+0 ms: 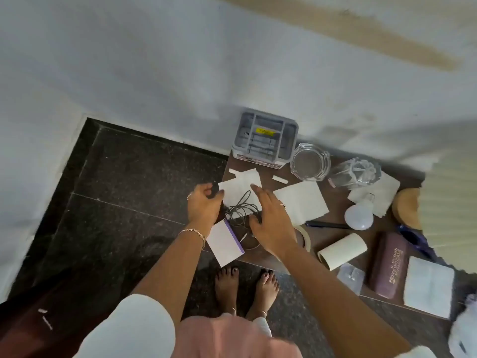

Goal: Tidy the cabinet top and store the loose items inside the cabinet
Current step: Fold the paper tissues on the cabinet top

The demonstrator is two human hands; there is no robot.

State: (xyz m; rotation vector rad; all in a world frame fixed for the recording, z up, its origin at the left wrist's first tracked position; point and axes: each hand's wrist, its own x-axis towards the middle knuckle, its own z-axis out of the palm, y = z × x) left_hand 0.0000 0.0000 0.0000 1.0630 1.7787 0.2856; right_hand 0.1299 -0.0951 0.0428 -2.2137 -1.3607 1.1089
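Observation:
The brown cabinet top [334, 195] is strewn with loose items. A tangled thin black cable [240, 209] lies near its left edge, between my hands. My left hand [204, 205] has its fingers curled round a dark plug-like piece [215, 190] at the cable's left side. My right hand [271, 223] hovers flat with straight fingers over the cable's right part, holding nothing. A white notepad with a purple edge [224, 242] overhangs the front edge. White paper sheets [241, 186] lie behind the cable.
A grey organiser box [265, 138] stands at the back by the wall, then a glass ashtray [309, 162] and a tipped glass [357, 174]. Bulb [360, 214], pen [325, 224], tape roll [305, 237], paper roll [343, 250], maroon case [387, 264] and folded white cloth [428, 285] lie to the right.

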